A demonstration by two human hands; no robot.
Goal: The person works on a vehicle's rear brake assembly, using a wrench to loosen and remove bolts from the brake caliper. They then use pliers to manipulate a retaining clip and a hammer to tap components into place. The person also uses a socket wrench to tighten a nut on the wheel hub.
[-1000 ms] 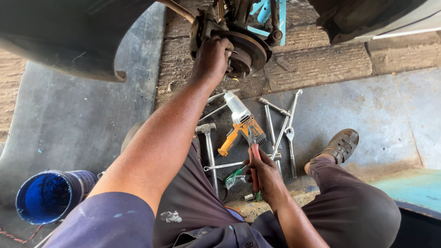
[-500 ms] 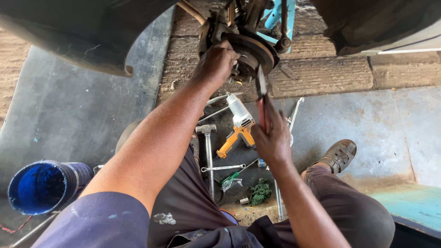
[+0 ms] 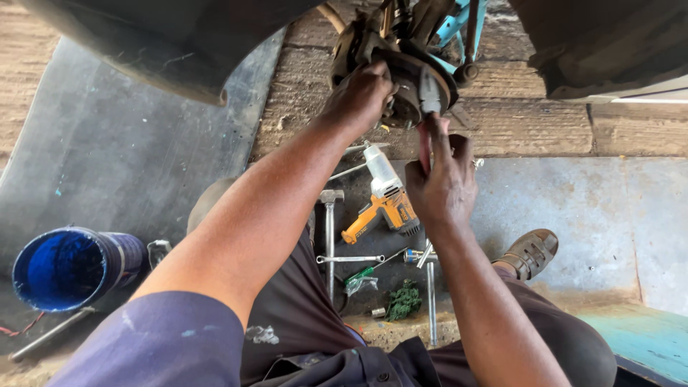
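1. Head view: the left hand is curled over the edge of the brake disc; its fingertips are hidden.
2. The right hand grips red-handled pliers, whose tip touches the disc.
3. Below lie an orange drill, wrenches and a blue bucket, with the car body cut off above.

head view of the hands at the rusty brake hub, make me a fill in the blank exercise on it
1. The right hand holds red-handled pliers up to the rusty round brake hub, while the left hand rests on the ____.
2. The open plastic bucket lying on its side is ____ in colour.
3. The orange and white power drill lies on the ____ between the hands.

Missing words: hub; blue; ground
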